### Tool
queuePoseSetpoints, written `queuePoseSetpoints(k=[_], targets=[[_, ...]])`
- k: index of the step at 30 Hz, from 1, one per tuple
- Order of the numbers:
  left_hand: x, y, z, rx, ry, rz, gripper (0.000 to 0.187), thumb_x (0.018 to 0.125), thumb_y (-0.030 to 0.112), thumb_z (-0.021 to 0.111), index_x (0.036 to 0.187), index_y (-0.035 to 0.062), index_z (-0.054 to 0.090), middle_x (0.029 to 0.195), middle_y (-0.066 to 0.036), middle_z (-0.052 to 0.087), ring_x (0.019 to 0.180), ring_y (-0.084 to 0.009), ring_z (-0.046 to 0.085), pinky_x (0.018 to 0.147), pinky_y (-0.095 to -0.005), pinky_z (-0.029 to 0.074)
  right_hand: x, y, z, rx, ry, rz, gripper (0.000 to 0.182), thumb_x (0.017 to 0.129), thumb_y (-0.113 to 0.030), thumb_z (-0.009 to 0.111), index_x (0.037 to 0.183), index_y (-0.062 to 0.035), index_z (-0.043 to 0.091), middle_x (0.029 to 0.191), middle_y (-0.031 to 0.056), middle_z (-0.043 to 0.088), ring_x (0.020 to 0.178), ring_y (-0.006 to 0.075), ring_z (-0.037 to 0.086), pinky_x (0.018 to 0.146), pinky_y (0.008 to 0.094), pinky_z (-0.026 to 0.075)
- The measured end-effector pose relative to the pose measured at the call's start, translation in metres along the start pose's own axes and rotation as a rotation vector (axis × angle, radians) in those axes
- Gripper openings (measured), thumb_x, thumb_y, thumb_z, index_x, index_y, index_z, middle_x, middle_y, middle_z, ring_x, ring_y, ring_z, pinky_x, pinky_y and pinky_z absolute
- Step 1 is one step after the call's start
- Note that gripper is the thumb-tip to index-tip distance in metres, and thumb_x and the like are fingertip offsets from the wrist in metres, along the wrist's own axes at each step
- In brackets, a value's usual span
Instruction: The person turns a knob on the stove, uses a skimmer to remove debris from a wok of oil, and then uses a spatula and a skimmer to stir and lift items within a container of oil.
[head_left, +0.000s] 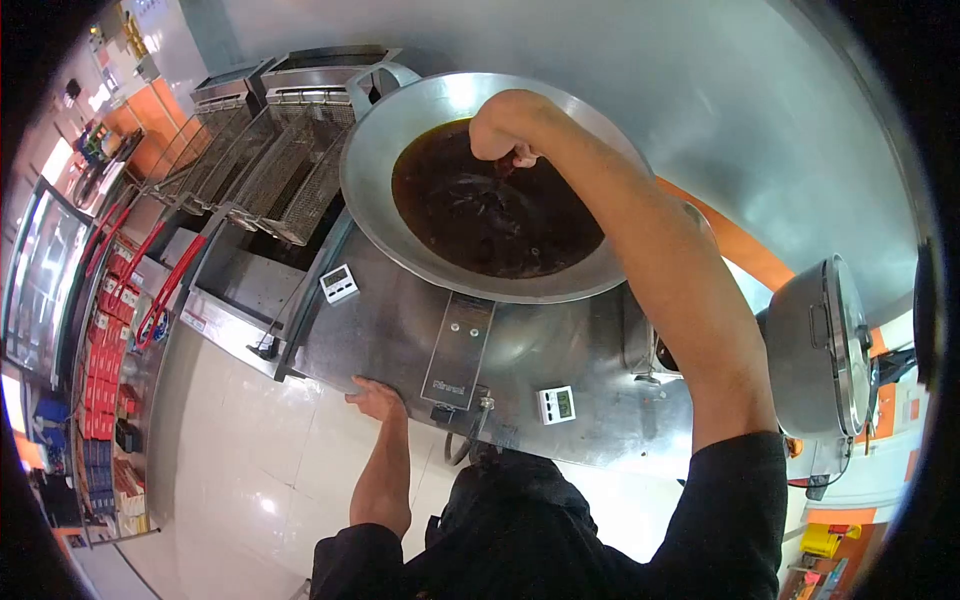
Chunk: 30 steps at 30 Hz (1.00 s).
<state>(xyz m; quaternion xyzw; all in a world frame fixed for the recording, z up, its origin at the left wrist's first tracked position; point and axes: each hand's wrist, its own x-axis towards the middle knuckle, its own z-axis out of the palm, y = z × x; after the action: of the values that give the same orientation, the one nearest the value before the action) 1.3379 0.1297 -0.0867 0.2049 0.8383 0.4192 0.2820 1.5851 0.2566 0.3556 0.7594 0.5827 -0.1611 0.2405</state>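
A large steel wok point(385, 150) full of dark oil point(480, 215) sits on a stainless cooker point(390, 340). My right hand point(505, 130) reaches over the far part of the wok, fingers closed on a small dark handle that dips toward the oil; what it belongs to is hidden by the hand. My left hand point(375, 398) rests flat, fingers apart, on the cooker's front edge and holds nothing.
Two white digital timers point(338, 283) point(556, 404) stand on the cooker front. Wire fryer baskets point(265, 165) with red handles sit to the left. A big lidded steel pot point(820, 350) stands at the right. Shelves of red packets point(100, 360) line the far left; pale floor lies below.
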Motion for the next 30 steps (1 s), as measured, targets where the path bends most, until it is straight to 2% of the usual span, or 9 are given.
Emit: queuePoseSetpoints(k=[5,8,10,13,17,19,26,28,30], targets=[[-0.004,0.003,-0.002,-0.016,-0.001,0.009,0.068,0.093,0.048,0.039,0.127,-0.0096,0.028,0.104,-0.037,0.053,0.095,-0.0500,0.055,0.082,-0.0529,0.045,0.019,0.005,0.012,-0.105,0.131,-0.072,0.019,0.070,-0.005,0.041,0.072,0.0004,0.059,0.063,0.0134,0.056,0.050,0.0228,0.052,0.047,0.0368,0.041],[-0.003,0.003,0.000,-0.007,0.032,0.026,0.067,0.093,0.047,0.040,0.125,-0.0101,0.030,0.103,-0.038,0.053,0.095,-0.0503,0.055,0.082,-0.0541,0.045,0.029,0.007,0.021,0.132,0.259,-0.023,0.020,0.070,-0.002,0.044,0.076,0.0002,0.062,0.073,0.0147,0.063,0.060,0.0271,0.061,0.058,0.0377,0.050],[-0.009,0.015,-0.005,0.040,0.019,-0.023,0.067,0.093,0.048,0.039,0.126,-0.0103,0.029,0.103,-0.038,0.052,0.095,-0.0507,0.054,0.081,-0.0546,0.044,0.025,0.005,0.024,0.127,0.298,0.064,0.027,0.081,-0.012,0.054,0.104,-0.0090,0.067,0.114,0.0129,0.062,0.107,0.0301,0.059,0.088,0.0417,0.047],[-0.008,0.010,-0.005,-0.018,0.005,0.016,0.068,0.093,0.048,0.039,0.126,-0.0099,0.029,0.103,-0.038,0.052,0.095,-0.0505,0.054,0.081,-0.0545,0.044,0.032,0.013,0.036,0.014,0.407,0.014,0.027,0.082,-0.011,0.054,0.106,-0.0087,0.067,0.114,0.0127,0.063,0.106,0.0296,0.060,0.087,0.0421,0.048],[-0.004,0.004,0.000,-0.032,0.020,0.000,0.068,0.092,0.049,0.038,0.126,-0.0095,0.029,0.103,-0.038,0.052,0.095,-0.0505,0.054,0.082,-0.0546,0.044,0.017,0.024,0.023,-0.082,0.316,-0.011,0.028,0.080,-0.012,0.055,0.105,-0.0070,0.066,0.113,0.0168,0.062,0.105,0.0296,0.060,0.086,0.0415,0.048],[-0.001,0.000,0.002,-0.041,0.014,-0.006,0.069,0.092,0.050,0.038,0.125,-0.0096,0.029,0.105,-0.038,0.052,0.095,-0.0501,0.054,0.083,-0.0542,0.045,-0.023,0.024,0.007,-0.086,0.342,-0.040,0.021,0.075,-0.010,0.049,0.079,0.0027,0.065,0.077,0.0161,0.065,0.064,0.0283,0.063,0.061,0.0391,0.050],[-0.007,0.007,-0.004,-0.030,-0.004,0.026,0.068,0.092,0.051,0.038,0.124,-0.0087,0.028,0.105,-0.038,0.052,0.096,-0.0500,0.054,0.085,-0.0536,0.045,-0.109,0.027,-0.015,-0.238,0.214,-0.062,0.029,0.081,-0.018,0.047,0.071,0.0033,0.064,0.069,0.0152,0.063,0.058,0.0272,0.060,0.055,0.0412,0.047],[-0.006,0.008,-0.004,0.000,-0.005,-0.008,0.067,0.093,0.050,0.038,0.123,-0.0087,0.029,0.105,-0.038,0.052,0.097,-0.0503,0.054,0.084,-0.0538,0.045,-0.121,0.026,-0.012,-0.223,0.094,-0.074,0.020,0.074,-0.012,0.048,0.069,-0.0015,0.064,0.068,0.0110,0.062,0.057,0.0226,0.059,0.055,0.0372,0.047],[-0.008,0.010,-0.006,-0.001,-0.014,-0.014,0.067,0.093,0.049,0.038,0.123,-0.0091,0.029,0.105,-0.038,0.052,0.097,-0.0504,0.054,0.084,-0.0538,0.045,-0.123,0.030,-0.003,-0.187,0.076,-0.107,0.020,0.074,-0.012,0.047,0.068,-0.0011,0.063,0.067,0.0103,0.062,0.056,0.0220,0.058,0.055,0.0367,0.046]])
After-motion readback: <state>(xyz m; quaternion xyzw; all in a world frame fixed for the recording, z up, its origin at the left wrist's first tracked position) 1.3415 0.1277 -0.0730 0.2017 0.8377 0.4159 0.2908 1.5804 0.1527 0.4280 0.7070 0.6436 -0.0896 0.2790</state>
